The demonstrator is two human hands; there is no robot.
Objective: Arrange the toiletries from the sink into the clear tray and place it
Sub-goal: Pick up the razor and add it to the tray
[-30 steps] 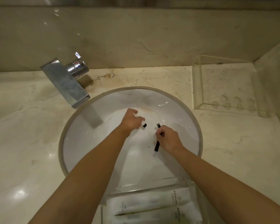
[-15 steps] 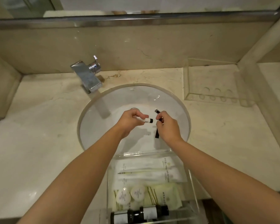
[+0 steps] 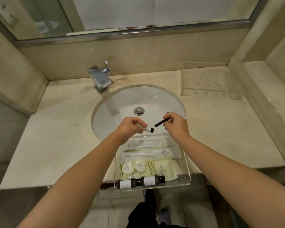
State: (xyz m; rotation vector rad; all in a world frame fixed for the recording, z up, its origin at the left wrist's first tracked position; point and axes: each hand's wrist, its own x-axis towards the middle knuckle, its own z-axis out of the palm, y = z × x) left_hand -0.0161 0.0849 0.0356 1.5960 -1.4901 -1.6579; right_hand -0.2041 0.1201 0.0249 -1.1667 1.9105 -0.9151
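My left hand (image 3: 130, 126) grips a small white tube with a black cap (image 3: 149, 129) above the front of the white sink (image 3: 171, 102). My right hand (image 3: 175, 123) pinches a thin black stick-like item (image 3: 161, 122), its tip close to the tube's cap. Just below my hands, a clear tray (image 3: 187, 170) sits on the counter's front edge, overhanging it. It holds two long white sachets (image 3: 148, 148), two round white soaps (image 3: 134, 165), a pale yellow packet (image 3: 163, 168) and two dark bottles (image 3: 140, 181) lying on their sides.
A chrome faucet (image 3: 100, 78) stands at the back left of the basin, and the drain (image 3: 139, 111) shows in the bowl. A second clear tray (image 3: 206, 79) sits at the back right of the marble counter (image 3: 59, 137). A mirror runs along the back wall.
Both hands have lifted out of the sink bowl with their items, coming toward the clear tray. The view has pulled back, showing the whole tray and the floor.
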